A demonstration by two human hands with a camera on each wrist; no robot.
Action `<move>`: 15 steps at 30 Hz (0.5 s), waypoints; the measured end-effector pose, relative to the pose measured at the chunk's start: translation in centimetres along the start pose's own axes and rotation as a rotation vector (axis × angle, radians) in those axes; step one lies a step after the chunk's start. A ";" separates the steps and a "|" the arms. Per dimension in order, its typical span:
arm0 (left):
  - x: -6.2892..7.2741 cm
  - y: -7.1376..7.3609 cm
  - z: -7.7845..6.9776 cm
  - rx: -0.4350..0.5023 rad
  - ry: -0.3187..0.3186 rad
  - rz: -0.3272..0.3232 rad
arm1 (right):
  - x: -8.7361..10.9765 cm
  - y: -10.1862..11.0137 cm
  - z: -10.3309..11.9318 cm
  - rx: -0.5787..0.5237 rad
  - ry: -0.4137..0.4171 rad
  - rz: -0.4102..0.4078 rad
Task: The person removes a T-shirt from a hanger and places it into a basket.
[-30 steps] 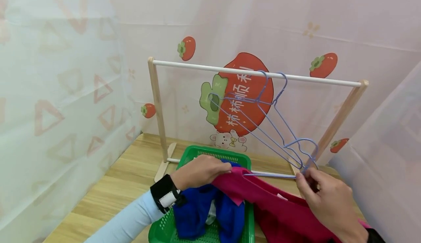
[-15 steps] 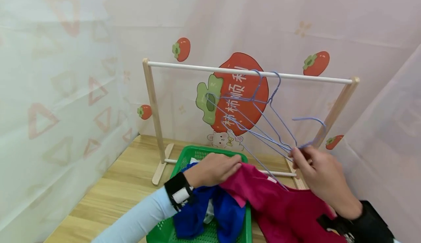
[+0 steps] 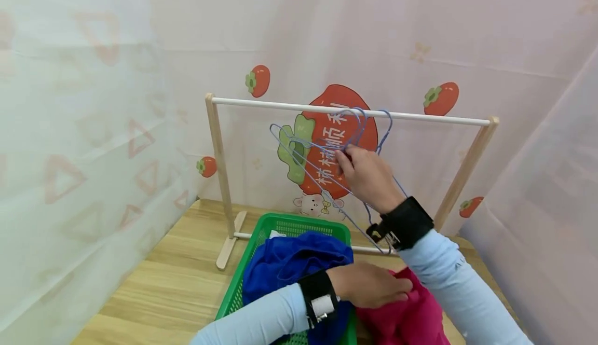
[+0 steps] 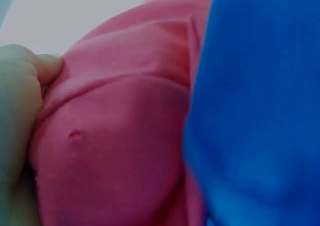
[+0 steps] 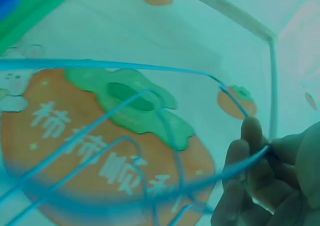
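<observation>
Up by the white rail of the rack, my right hand pinches a blue wire hanger near the base of its hook. The hook reaches up to the rail, beside the hooks of other blue hangers hanging there. Lower down, my left hand holds a bunched pink garment, thumb on the fabric in the left wrist view. Part of that garment is hidden behind my right sleeve. Just left of it, a blue garment lies in a green basket.
The rack's wooden posts stand on flat feet on a wood-grain table. Behind it hangs a pale curtain with persimmon prints. A low white bar crosses behind the basket.
My right hand has carried the hanger away from the pink garment, up and left to the rail. My left hand has moved down and right with the garment, which has bunched up.
</observation>
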State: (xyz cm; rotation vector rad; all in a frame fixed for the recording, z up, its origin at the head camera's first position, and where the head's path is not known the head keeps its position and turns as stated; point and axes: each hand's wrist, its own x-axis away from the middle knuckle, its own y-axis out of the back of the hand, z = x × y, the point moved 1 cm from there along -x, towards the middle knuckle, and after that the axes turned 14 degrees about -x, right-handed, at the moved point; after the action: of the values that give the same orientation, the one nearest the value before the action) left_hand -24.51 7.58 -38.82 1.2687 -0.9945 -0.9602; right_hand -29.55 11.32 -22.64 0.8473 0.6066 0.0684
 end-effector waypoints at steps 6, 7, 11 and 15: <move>-1.0 -0.7 -0.3 -0.103 0.074 0.087 | -3.7 -0.3 1.5 0.044 -0.077 0.005; -1.0 -0.8 0.0 -0.126 0.096 0.086 | -4.2 -0.5 1.6 0.058 -0.089 0.017; -0.8 -0.9 1.6 -0.181 0.135 0.049 | -5.0 -0.7 1.4 0.111 -0.134 0.083; 0.0 -1.1 2.9 -0.186 0.154 0.058 | -2.5 0.5 1.8 0.156 -0.145 0.104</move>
State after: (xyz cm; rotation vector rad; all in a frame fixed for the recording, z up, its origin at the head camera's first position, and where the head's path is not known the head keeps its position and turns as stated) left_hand -27.31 6.64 -39.80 1.1344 -0.7996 -0.8752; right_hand -30.64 9.68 -20.22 1.0261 0.4351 0.0538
